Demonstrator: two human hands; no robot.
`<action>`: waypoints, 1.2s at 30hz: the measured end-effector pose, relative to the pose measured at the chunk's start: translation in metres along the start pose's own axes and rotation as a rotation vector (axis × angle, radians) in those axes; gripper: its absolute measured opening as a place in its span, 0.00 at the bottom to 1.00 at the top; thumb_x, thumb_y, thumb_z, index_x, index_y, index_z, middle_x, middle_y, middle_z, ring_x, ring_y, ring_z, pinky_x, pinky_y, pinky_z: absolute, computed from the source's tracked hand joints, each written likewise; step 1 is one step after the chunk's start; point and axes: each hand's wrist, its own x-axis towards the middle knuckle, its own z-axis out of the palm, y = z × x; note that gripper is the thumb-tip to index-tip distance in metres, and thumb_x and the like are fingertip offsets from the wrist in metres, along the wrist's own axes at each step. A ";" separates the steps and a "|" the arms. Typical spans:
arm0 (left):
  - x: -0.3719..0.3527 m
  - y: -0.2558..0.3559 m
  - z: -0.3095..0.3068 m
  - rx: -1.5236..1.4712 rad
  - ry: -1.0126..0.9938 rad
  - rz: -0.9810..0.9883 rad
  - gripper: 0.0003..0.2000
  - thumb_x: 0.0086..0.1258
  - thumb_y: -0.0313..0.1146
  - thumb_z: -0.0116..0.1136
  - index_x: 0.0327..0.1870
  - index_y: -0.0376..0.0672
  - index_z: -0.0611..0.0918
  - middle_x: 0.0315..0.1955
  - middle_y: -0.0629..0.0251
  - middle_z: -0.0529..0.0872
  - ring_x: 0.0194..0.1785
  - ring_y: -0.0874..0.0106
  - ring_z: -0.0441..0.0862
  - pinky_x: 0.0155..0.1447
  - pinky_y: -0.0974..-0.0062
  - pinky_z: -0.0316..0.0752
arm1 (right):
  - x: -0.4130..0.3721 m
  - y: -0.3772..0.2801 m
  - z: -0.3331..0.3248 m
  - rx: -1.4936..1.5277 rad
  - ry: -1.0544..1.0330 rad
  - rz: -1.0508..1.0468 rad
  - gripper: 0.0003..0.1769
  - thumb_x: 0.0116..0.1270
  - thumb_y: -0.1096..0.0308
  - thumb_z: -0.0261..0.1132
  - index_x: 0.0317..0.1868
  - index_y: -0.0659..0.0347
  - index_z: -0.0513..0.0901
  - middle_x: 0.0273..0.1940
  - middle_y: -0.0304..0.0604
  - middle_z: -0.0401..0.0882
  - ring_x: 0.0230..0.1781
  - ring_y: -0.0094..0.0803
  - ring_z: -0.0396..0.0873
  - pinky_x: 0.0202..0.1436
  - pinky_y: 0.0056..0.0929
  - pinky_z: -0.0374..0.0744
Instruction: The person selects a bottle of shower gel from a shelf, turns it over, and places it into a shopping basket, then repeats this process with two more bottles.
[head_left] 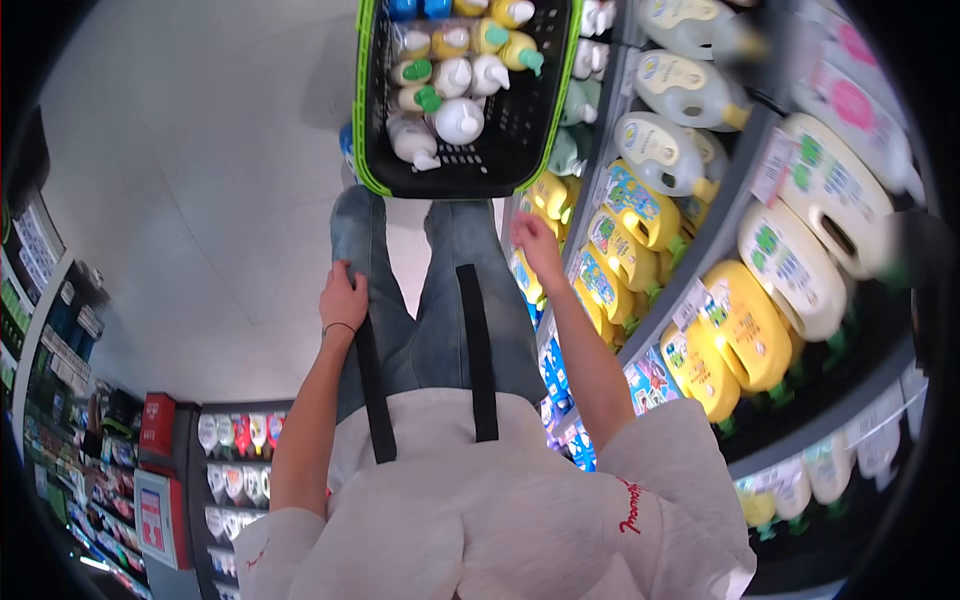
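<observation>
My left hand (344, 299) rests against the thigh of my jeans (400, 340), its fingers loosely curled with no object visible in them. On the other side, my right hand (532, 240) hangs beside the shelf of yellow bottles (600, 280), fingers bent; whether they hold anything is hard to see. Ahead of my legs is a black basket with a green rim (362, 100). Inside it stand several pump bottles, among them a large white one (459, 121) and a yellow one with a pale green pump (519, 50).
Shelves (735, 190) on the right side carry yellow, white and clear detergent bottles. Grey floor (190, 190) lies to the left. At the lower left are a shelf rack (235, 452), a red box (157, 424) and another shelf along the edge.
</observation>
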 end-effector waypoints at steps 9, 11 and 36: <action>0.016 -0.065 -0.063 -0.241 -0.005 0.313 0.15 0.63 0.40 0.48 0.46 0.41 0.77 0.39 0.48 0.82 0.43 0.51 0.79 0.48 0.60 0.73 | -0.159 0.004 0.007 -0.184 0.124 0.031 0.16 0.67 0.63 0.55 0.50 0.63 0.77 0.39 0.44 0.82 0.36 0.28 0.79 0.42 0.25 0.76; 0.028 -0.076 -0.081 -0.226 -0.009 0.344 0.15 0.62 0.40 0.49 0.43 0.40 0.79 0.36 0.50 0.84 0.41 0.55 0.81 0.47 0.63 0.74 | -0.151 0.014 0.012 -0.334 0.220 -0.234 0.17 0.65 0.61 0.56 0.47 0.64 0.79 0.38 0.46 0.82 0.38 0.33 0.80 0.41 0.28 0.76; 0.043 -0.047 -0.163 -0.271 -0.142 0.401 0.16 0.63 0.40 0.48 0.46 0.39 0.79 0.33 0.57 0.85 0.32 0.69 0.83 0.33 0.73 0.75 | -0.140 0.037 0.052 -0.034 0.433 -0.279 0.28 0.57 0.59 0.66 0.58 0.55 0.72 0.39 0.48 0.81 0.37 0.35 0.80 0.44 0.32 0.75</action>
